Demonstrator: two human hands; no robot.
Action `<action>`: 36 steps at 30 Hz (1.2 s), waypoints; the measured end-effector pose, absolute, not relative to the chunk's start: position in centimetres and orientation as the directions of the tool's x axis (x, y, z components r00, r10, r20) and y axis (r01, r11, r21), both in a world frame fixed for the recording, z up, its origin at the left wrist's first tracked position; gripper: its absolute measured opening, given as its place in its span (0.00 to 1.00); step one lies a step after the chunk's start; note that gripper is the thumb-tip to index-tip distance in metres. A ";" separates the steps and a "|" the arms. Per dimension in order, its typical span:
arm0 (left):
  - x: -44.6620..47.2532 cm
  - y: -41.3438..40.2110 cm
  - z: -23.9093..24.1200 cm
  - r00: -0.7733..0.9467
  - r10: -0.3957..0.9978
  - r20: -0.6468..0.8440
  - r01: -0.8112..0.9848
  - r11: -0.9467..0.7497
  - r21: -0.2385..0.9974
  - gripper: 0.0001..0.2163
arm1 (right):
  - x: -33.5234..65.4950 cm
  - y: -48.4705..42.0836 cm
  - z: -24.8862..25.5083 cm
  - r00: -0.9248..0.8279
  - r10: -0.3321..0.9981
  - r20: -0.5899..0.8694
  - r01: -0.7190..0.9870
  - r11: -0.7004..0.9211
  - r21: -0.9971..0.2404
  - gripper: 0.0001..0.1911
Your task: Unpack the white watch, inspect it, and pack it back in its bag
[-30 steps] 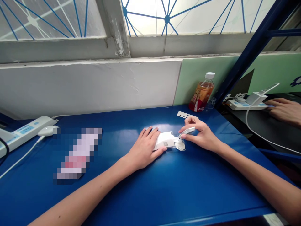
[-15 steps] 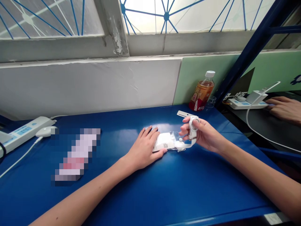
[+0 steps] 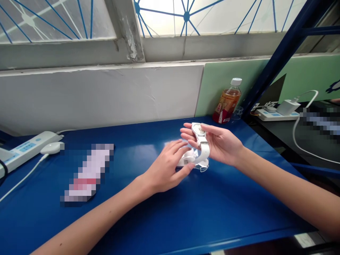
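Observation:
A white wristwatch (image 3: 198,129) lies across the fingers of my right hand (image 3: 220,141), palm up. The thumb presses at the edge of its dial, which faces up. The white strap (image 3: 204,150) hangs down in a curve. Below it, on the blue table, is a small white packet (image 3: 183,161) in clear plastic, partly covered. My left hand (image 3: 170,164) arches over that packet, fingers stretched out and apart, thumb near the hanging strap. Whether it touches the packet or the strap I cannot tell. A beaded chain (image 3: 204,169) shows at the packet's right end.
The blue table (image 3: 148,219) backs onto a pale wall. A drink bottle (image 3: 227,101) stands at the back right beside a clear cup (image 3: 237,113). To the left are a pixelated slab (image 3: 91,170) and a power strip (image 3: 32,147). Another power strip (image 3: 276,115) is beyond the blue post.
My right hand has moved left and turned palm up, bringing the watch dial into view. My left hand has lifted slightly off the packet. Another person's hand at far right has gone from view.

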State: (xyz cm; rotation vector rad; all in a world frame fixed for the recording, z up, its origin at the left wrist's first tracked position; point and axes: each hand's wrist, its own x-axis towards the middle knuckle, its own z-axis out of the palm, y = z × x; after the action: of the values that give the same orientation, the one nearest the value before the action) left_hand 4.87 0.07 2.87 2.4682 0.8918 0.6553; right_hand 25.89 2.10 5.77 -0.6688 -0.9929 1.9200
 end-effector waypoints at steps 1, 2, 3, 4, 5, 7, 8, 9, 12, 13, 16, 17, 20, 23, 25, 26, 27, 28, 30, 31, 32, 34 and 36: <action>5.2 -0.2 3.2 0.683 0.665 0.302 0.391 -0.682 0.617 0.17 | 25.4 2.3 6.1 -0.503 0.863 -0.052 -0.452 -0.314 -0.835 0.18; 5.6 -0.5 3.5 0.660 0.680 0.319 0.319 -0.638 0.701 0.16 | 24.9 2.5 6.3 -0.512 0.858 -0.037 -0.452 -0.306 -0.838 0.18; 6.0 -0.7 3.7 0.623 0.726 0.290 0.274 -0.551 0.788 0.15 | 24.4 2.7 6.5 -0.513 0.858 -0.027 -0.449 -0.295 -0.843 0.18; 6.5 -0.9 3.8 0.587 0.773 0.242 0.223 -0.441 0.869 0.15 | 23.9 2.9 6.6 -0.520 0.854 -0.015 -0.446 -0.287 -0.848 0.18; 7.1 -1.0 3.8 0.545 0.817 0.189 0.154 -0.320 0.935 0.16 | 23.5 3.1 6.7 -0.521 0.853 -0.002 -0.447 -0.275 -0.851 0.18; 8.0 -1.0 3.6 0.514 0.856 0.050 -0.030 -0.040 0.999 0.18 | 22.7 3.6 6.5 -0.517 0.855 0.021 -0.447 -0.249 -0.859 0.18; 8.4 -1.0 3.4 0.521 0.853 -0.027 -0.137 0.115 0.984 0.18 | 22.4 3.8 6.3 -0.508 0.861 0.031 -0.445 -0.231 -0.865 0.18; 8.7 -0.9 3.3 0.544 0.835 -0.085 -0.233 0.248 0.940 0.18 | 22.2 4.0 6.1 -0.499 0.865 0.039 -0.441 -0.215 -0.871 0.18; 8.9 -0.6 2.9 0.611 0.780 -0.132 -0.362 0.424 0.830 0.17 | 22.2 4.5 5.0 -0.503 0.864 0.016 -0.404 -0.218 -0.888 0.19; 8.8 -0.5 2.8 0.627 0.768 -0.133 -0.371 0.444 0.815 0.16 | 22.3 4.6 4.7 -0.519 0.855 -0.007 -0.385 -0.241 -0.891 0.20; 8.4 -0.4 2.6 0.657 0.740 -0.146 -0.357 0.475 0.804 0.16 | 22.9 4.8 3.7 -0.573 0.818 -0.050 -0.357 -0.304 -0.883 0.24; 8.3 -0.4 2.5 0.659 0.736 -0.156 -0.351 0.483 0.802 0.15 | 23.0 4.9 3.4 -0.581 0.813 -0.039 -0.365 -0.303 -0.880 0.24; 8.1 -0.2 2.4 0.652 0.735 -0.187 -0.339 0.503 0.795 0.14 | 23.3 5.0 3.0 -0.585 0.811 -0.010 -0.375 -0.281 -0.883 0.23; 7.9 0.1 2.2 0.676 0.708 -0.203 -0.327 0.536 0.778 0.14 | 23.3 5.0 3.0 -0.567 0.824 -0.022 -0.395 -0.295 -0.870 0.23; 7.8 0.1 2.1 0.706 0.678 -0.204 -0.323 0.565 0.760 0.14 | 23.3 5.1 2.9 -0.559 0.828 -0.050 -0.407 -0.327 -0.853 0.23; 7.8 0.2 2.2 0.716 0.668 -0.203 -0.323 0.575 0.751 0.14 | 23.3 5.1 2.9 -0.558 0.828 -0.064 -0.408 -0.340 -0.847 0.24; 7.8 0.1 2.2 0.720 0.664 -0.202 -0.326 0.580 0.746 0.14 | 23.4 5.1 2.9 -0.562 0.824 -0.072 -0.406 -0.350 -0.844 0.25; 7.8 0.1 2.3 0.717 0.668 -0.200 -0.331 0.579 0.745 0.14 | 23.5 5.1 2.9 -0.573 0.816 -0.072 -0.403 -0.357 -0.843 0.26; 7.8 0.1 2.6 0.697 0.689 -0.199 -0.345 0.566 0.749 0.14 | 23.8 5.2 3.1 -0.611 0.791 -0.046 -0.398 -0.357 -0.845 0.29; 7.8 0.1 2.8 0.686 0.701 -0.198 -0.352 0.557 0.753 0.14 | 23.9 5.2 3.2 -0.629 0.777 -0.031 -0.397 -0.356 -0.846 0.30; 7.9 0.2 3.0 0.675 0.710 -0.199 -0.354 0.549 0.757 0.13 | 24.0 5.2 3.3 -0.644 0.765 -0.022 -0.395 -0.356 -0.847 0.29; 7.9 0.3 3.2 0.660 0.723 -0.206 -0.355 0.541 0.762 0.13 | 24.2 5.1 3.5 -0.655 0.755 -0.012 -0.401 -0.361 -0.842 0.26; 7.9 0.4 3.3 0.655 0.723 -0.220 -0.352 0.550 0.757 0.13 | 24.3 5.1 3.7 -0.653 0.757 -0.005 -0.420 -0.368 -0.829 0.24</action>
State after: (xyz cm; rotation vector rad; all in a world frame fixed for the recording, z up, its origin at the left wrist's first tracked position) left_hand 7.94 0.44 3.26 0.7406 0.5590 0.6769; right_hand 24.26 5.08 3.74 -0.5074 -1.0955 2.0639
